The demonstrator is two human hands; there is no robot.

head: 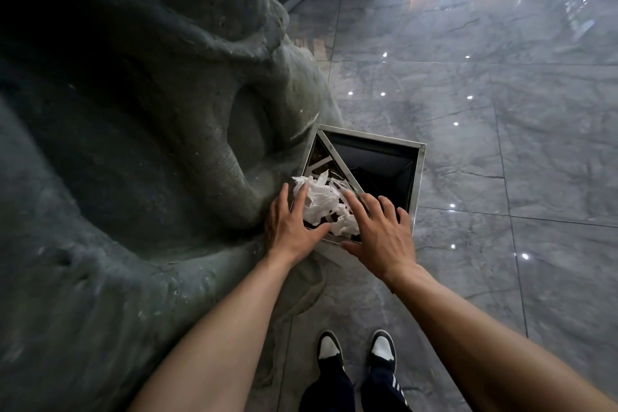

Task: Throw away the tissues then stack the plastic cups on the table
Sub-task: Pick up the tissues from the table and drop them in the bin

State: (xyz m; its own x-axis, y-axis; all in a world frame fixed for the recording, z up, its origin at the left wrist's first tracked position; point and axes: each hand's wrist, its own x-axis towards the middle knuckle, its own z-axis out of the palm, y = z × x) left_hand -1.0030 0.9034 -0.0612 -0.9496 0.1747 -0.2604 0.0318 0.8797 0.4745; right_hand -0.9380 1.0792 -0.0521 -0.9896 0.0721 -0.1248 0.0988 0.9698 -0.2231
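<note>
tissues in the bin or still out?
Partly in: the tissues sit bunched at the bin's near opening, between left hand and right hand.

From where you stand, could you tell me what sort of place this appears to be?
Probably a public indoor space, such as a lobby or restaurant hall: polished grey marble floor tiles, a large sculpted rock-like pillar, and a square steel bin holding crumpled tissues.

The tissues [326, 202] are a crumpled white wad, torn and creased, lying in the near left triangular opening of the square steel bin [419, 174]. They heap up to the rim, with ragged edges sticking upward at the far side. Dark scraps show between the folds. The bin's larger right section looks dark inside.
</note>
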